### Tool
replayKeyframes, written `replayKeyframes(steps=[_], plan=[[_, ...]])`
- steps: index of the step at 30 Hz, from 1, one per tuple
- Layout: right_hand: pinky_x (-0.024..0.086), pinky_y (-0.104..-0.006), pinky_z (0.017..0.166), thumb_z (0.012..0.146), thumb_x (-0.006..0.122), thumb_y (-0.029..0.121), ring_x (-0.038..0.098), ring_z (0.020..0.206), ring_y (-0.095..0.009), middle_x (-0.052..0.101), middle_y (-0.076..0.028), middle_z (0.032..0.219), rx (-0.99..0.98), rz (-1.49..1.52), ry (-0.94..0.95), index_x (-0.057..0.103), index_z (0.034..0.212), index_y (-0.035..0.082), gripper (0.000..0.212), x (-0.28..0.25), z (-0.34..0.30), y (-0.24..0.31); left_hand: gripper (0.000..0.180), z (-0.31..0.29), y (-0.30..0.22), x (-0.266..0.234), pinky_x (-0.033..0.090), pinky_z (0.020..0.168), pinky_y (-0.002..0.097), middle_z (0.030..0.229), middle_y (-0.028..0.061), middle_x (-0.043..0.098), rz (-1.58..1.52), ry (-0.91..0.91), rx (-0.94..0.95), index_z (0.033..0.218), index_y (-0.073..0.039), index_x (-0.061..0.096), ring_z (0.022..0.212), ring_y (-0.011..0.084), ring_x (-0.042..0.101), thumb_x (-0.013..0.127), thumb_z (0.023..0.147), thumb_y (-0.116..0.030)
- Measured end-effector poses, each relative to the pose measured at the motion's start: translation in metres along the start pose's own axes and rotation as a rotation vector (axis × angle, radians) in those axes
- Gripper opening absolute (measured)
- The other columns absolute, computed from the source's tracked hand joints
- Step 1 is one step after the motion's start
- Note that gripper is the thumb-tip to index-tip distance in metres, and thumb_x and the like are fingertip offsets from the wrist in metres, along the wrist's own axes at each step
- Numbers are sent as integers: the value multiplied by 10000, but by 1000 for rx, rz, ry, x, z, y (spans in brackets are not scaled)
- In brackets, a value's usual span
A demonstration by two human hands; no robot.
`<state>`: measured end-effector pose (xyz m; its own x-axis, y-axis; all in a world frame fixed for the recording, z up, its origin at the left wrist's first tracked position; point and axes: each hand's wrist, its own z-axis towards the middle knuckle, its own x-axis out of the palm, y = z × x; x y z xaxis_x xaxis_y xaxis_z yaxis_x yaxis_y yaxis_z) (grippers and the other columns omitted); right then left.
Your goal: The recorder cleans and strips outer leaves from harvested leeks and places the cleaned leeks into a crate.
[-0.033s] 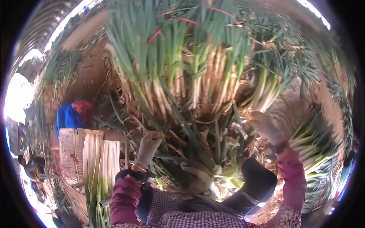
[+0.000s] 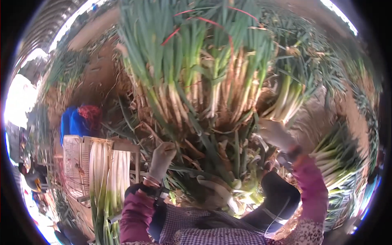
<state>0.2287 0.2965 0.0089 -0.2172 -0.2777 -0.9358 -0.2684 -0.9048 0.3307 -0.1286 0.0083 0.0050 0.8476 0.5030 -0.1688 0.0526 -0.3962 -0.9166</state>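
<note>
A large stand of green onions [image 2: 216, 85], roots toward me and green tops away, fills the far middle. My left hand [image 2: 163, 154], in a pale glove, is closed with its fingers pinched in front of the stalks. Whatever it holds, if anything, I cannot make out. My right hand [image 2: 274, 132], also gloved, reaches leftward by the root ends at the right; blur hides whether its fingers grip anything. Loose leaves and peelings [image 2: 220, 163] lie between the hands, in front of my lap.
Trimmed green onions [image 2: 110, 163] lie on a rack at my left, beside a pale plastic crate [image 2: 75, 159]. A blue bundle with red netting [image 2: 77, 120] sits behind it. More onions [image 2: 337, 153] lie at the right. Red twine [image 2: 212, 23] crosses the tall leaves.
My right hand has shifted a little to the left and slightly nearer. My left hand stays closed in nearly the same place; the onions appear slightly farther right in the picture.
</note>
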Motion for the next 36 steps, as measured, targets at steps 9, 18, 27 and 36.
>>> replayKeyframes(steps=[9, 18, 27, 36], plan=[[510, -403, 844, 820, 674, 375, 650, 946, -348, 677, -214, 992, 759, 413, 91, 652, 1050, 33, 413, 266, 307, 111, 297, -43, -52, -31, 479, 804, 223, 1050, 59, 605, -250, 74, -66, 1179, 52, 540, 961, 104, 570, 615, 900, -11], [494, -330, 633, 823, 702, 276, 639, 728, -186, 666, -88, 835, 642, 1281, -124, 622, 1014, 1, 344, 242, 229, 156, 349, -78, -47, -72, 485, 860, 250, 1112, 68, 603, -406, 13, -94, 1218, 58, 517, 999, 122, 581, 624, 888, 11], [472, -300, 524, 828, 692, 223, 595, 604, -146, 620, -94, 733, 750, 690, 42, 576, 983, -11, 304, 96, 16, 251, 296, -22, -10, -23, 483, 757, 231, 1012, 23, 592, -446, 123, 218, 1161, 31, 551, 893, 79, 565, 638, 910, -101], [479, -367, 554, 759, 759, 235, 600, 596, -267, 580, -126, 722, 430, 156, -11, 591, 1088, 43, 416, -22, -119, 326, 322, -16, -33, 34, 470, 956, 418, 975, 61, 605, -1118, 450, -40, 1190, -17, 536, 922, 220, 622, 554, 972, -254]])
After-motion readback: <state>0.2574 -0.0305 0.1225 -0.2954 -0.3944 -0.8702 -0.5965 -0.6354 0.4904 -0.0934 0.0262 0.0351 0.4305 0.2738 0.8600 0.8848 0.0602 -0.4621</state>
